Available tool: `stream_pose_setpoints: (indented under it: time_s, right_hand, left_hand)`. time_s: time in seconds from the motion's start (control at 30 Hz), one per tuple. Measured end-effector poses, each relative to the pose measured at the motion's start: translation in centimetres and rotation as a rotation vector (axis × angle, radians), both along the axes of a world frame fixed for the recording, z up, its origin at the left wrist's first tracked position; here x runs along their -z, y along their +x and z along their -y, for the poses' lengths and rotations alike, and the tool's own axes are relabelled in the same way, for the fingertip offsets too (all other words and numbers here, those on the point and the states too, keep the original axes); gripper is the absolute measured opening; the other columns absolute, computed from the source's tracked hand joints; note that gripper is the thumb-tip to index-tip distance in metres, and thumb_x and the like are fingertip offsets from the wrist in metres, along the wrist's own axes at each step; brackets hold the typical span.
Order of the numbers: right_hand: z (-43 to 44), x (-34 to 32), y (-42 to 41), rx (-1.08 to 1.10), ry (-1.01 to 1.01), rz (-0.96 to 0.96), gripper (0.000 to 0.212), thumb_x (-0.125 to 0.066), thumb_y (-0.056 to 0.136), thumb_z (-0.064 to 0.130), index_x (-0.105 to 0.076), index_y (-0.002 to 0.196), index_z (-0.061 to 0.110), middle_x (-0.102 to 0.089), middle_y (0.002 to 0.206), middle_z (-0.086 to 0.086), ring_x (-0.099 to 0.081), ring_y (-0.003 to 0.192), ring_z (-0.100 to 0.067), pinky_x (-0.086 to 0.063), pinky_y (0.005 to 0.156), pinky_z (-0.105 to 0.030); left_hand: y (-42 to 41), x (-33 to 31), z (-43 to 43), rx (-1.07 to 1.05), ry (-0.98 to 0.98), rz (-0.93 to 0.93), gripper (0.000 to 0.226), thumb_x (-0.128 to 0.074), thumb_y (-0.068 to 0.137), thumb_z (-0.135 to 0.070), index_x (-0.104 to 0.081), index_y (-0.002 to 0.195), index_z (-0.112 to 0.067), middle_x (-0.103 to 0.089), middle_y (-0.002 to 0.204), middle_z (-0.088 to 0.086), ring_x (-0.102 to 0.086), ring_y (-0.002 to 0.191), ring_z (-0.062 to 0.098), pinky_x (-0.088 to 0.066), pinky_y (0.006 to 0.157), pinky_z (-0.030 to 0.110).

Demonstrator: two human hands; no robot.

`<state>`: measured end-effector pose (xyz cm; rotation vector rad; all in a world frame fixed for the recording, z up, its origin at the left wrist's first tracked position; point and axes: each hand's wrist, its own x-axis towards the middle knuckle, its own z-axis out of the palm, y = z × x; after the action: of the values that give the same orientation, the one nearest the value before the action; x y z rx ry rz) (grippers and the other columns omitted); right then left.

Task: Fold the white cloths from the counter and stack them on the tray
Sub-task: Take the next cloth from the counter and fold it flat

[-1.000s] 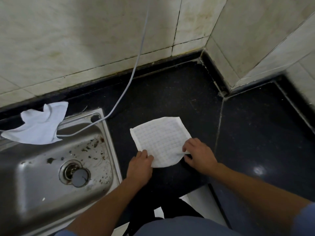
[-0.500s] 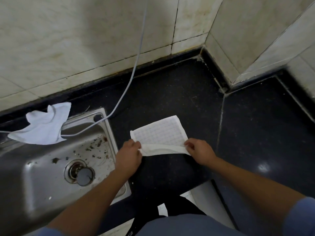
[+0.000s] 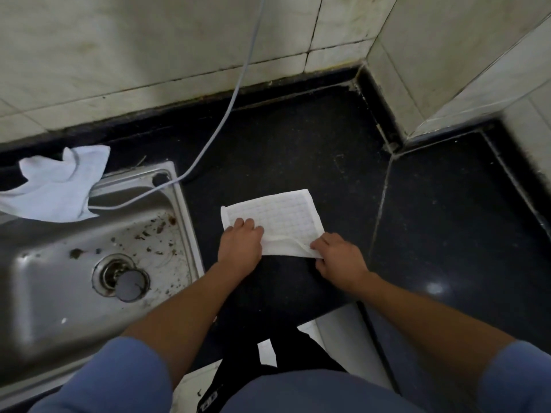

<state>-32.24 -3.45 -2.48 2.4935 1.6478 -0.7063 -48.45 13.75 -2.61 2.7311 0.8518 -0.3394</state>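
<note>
A white checked cloth lies on the black counter, its near edge folded up over itself. My left hand rests on the cloth's left part with the fingers on top of the fabric. My right hand pinches the folded near-right corner. A second white cloth lies crumpled at the back-left rim of the sink. No tray is in view.
A steel sink with dirt specks and a drain plug sits to the left. A grey cable hangs down the tiled wall into the sink corner. The counter turns a corner at right, around a tiled pillar.
The near edge of the cloth was lifted and folded toward the far edge. My left hand has moved up onto the cloth; my right hand still holds the near-right corner.
</note>
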Motion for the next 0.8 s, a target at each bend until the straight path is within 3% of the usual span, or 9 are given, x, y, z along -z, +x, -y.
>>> stream_pose_setpoints:
  time_s: [0.13, 0.2, 0.33, 0.4, 0.47, 0.57, 0.67, 0.73, 0.8]
  right_hand:
    - [0.2, -0.2, 0.0, 0.001, 0.276, 0.032, 0.018, -0.073, 0.07, 0.013, -0.07, 0.087, 0.017, -0.065, 0.084, -0.001, -0.064, 0.076, -0.024, -0.049, 0.057, -0.029]
    - [0.5, -0.6, 0.1, -0.062, 0.343, 0.014, 0.019, -0.075, 0.065, 0.013, -0.07, 0.083, 0.019, -0.064, 0.08, 0.002, -0.063, 0.071, -0.021, -0.048, 0.054, -0.027]
    - [1.9, -0.2, -0.9, -0.211, 0.305, -0.04, 0.015, -0.06, 0.067, 0.023, -0.068, 0.079, 0.023, -0.062, 0.08, 0.005, -0.061, 0.072, -0.018, -0.051, 0.056, -0.028]
    - [2.9, 0.6, -1.9, -0.284, 0.236, -0.043, 0.013, -0.054, 0.067, 0.027, -0.065, 0.074, 0.026, -0.061, 0.078, 0.007, -0.06, 0.071, -0.016, -0.05, 0.054, -0.025]
    - [3.9, 1.2, -2.5, -0.308, 0.164, -0.068, 0.007, -0.064, 0.066, 0.024, -0.063, 0.072, 0.027, -0.059, 0.078, 0.007, -0.059, 0.071, -0.015, -0.047, 0.052, -0.024]
    - [4.2, 1.1, -2.5, -0.266, 0.053, -0.143, 0.007, -0.064, 0.077, 0.023, -0.066, 0.084, 0.024, -0.062, 0.091, 0.005, -0.059, 0.086, -0.017, -0.048, 0.062, -0.029]
    - [3.1, -0.3, -0.9, -0.13, -0.075, -0.232, 0.018, -0.053, 0.09, 0.032, -0.067, 0.101, 0.025, -0.064, 0.107, 0.006, -0.058, 0.1, -0.015, -0.047, 0.081, -0.031]
    - [1.6, -1.5, 0.8, 0.018, -0.042, -0.274, 0.018, -0.056, 0.09, 0.033, -0.069, 0.101, 0.025, -0.068, 0.103, 0.006, -0.062, 0.096, -0.016, -0.046, 0.079, -0.028]
    - [-0.4, -2.5, 2.5, 0.15, 0.032, -0.279, 0.018, -0.06, 0.09, 0.031, -0.07, 0.102, 0.023, -0.069, 0.098, 0.004, -0.063, 0.091, -0.017, -0.046, 0.075, -0.027]
  left_hand:
    - [-1.8, -1.1, 0.2, -0.063, 0.003, 0.217, 0.005, -0.061, 0.076, -0.012, -0.058, 0.08, -0.011, -0.062, 0.079, 0.006, -0.055, 0.078, 0.025, -0.044, 0.062, 0.036]
    - [-3.5, -1.3, 0.6, 0.0, 0.003, 0.2, 0.021, -0.072, 0.063, -0.009, -0.054, 0.074, -0.013, -0.059, 0.069, 0.005, -0.055, 0.067, 0.024, -0.044, 0.055, 0.034]
    - [-7.0, -0.5, 2.3, 0.14, 0.029, 0.021, 0.051, -0.084, 0.037, -0.023, -0.056, 0.078, -0.017, -0.058, 0.066, 0.0, -0.056, 0.062, 0.023, -0.045, 0.052, 0.029]
    - [-8.4, 0.0, 3.1, 0.175, 0.017, -0.037, 0.049, -0.086, 0.032, -0.023, -0.058, 0.073, -0.019, -0.058, 0.064, -0.002, -0.056, 0.058, 0.021, -0.045, 0.048, 0.029]
    - [-9.3, 0.3, 3.4, 0.205, 0.005, -0.069, 0.041, -0.085, 0.032, -0.019, -0.058, 0.063, -0.019, -0.056, 0.061, -0.002, -0.056, 0.056, 0.019, -0.043, 0.044, 0.028]
    - [-10.1, 0.5, 3.8, 0.256, -0.025, -0.099, 0.032, -0.085, 0.039, -0.02, -0.057, 0.055, -0.021, -0.054, 0.061, -0.004, -0.054, 0.057, 0.015, -0.04, 0.042, 0.026]
    - [-10.1, -0.2, 3.0, 0.202, -0.185, -0.119, 0.012, -0.066, 0.081, -0.026, -0.067, 0.074, -0.016, -0.061, 0.081, 0.0, -0.057, 0.079, 0.018, -0.049, 0.061, 0.033]
    - [-9.3, -1.1, 1.4, 0.043, -0.371, -0.11, 0.027, -0.048, 0.095, -0.028, -0.063, 0.079, -0.012, -0.062, 0.087, 0.003, -0.057, 0.084, 0.019, -0.048, 0.073, 0.034]
    - [-8.0, -1.8, -1.0, -0.073, -0.45, -0.047, 0.032, -0.048, 0.097, -0.029, -0.054, 0.067, -0.018, -0.058, 0.074, 0.002, -0.057, 0.073, 0.019, -0.044, 0.067, 0.031]
